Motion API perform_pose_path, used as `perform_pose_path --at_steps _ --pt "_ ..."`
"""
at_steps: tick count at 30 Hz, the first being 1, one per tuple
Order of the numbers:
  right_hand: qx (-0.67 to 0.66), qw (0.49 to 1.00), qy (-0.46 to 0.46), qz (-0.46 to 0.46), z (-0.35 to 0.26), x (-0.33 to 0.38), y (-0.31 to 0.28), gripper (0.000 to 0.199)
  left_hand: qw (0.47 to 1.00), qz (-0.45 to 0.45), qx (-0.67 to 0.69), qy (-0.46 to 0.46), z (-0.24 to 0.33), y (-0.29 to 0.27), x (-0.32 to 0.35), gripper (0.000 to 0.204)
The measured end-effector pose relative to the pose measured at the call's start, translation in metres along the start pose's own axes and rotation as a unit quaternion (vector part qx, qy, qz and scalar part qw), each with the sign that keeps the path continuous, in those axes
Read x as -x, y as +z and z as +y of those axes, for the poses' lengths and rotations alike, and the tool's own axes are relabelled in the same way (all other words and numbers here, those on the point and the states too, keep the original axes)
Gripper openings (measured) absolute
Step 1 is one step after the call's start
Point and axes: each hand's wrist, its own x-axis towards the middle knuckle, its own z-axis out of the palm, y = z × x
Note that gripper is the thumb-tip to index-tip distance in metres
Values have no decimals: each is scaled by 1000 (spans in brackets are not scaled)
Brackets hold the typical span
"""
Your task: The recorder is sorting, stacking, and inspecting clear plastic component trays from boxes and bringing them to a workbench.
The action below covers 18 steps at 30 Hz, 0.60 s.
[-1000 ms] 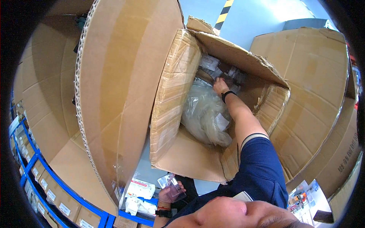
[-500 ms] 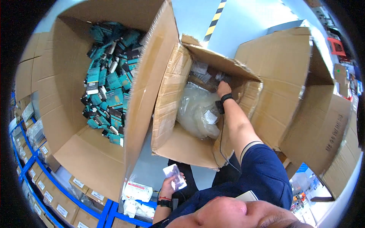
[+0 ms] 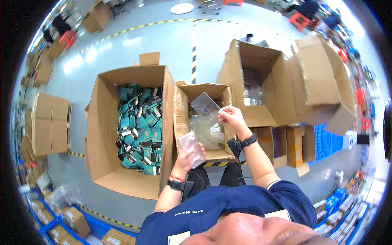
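Observation:
My left hand (image 3: pixel 183 160) is wrapped round a clear, rectangular plastic case (image 3: pixel 188 141), maybe several nested together. Between the thumb and fingers of my right hand (image 3: pixel 232 117) a thin clear plastic blister (image 3: pixel 203 104) with a narrow slot is pinched by its edge. Both pieces are held up over the middle cardboard box (image 3: pixel 181 112), close to each other but apart. Crumpled translucent plastic bags (image 3: pixel 210 134) fill part of that box below my hands.
At left stands a big open carton (image 3: pixel 102 134) holding many small teal and black boxes (image 3: pixel 141 126). To the right are another open carton (image 3: pixel 228 67) and a tilted carton (image 3: pixel 318 69). Black-and-yellow tape (image 3: pixel 194 61) marks the floor. Blue shelving (image 3: pixel 45 222) stands at lower left.
My right hand has come up out of the middle box with the clear blister in it. My left hand has risen with its plastic case toward the box. The view has shifted and shows more floor.

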Motion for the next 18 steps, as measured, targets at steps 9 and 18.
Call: perform_pose_path --at_steps 9,18 --pt "-172 959 -153 167 -35 276 -66 19 959 -265 -53 -89 -95 194 -27 80" --pt "-71 788 -250 558 72 540 -168 19 838 -414 -204 -293 -407 276 67 79"
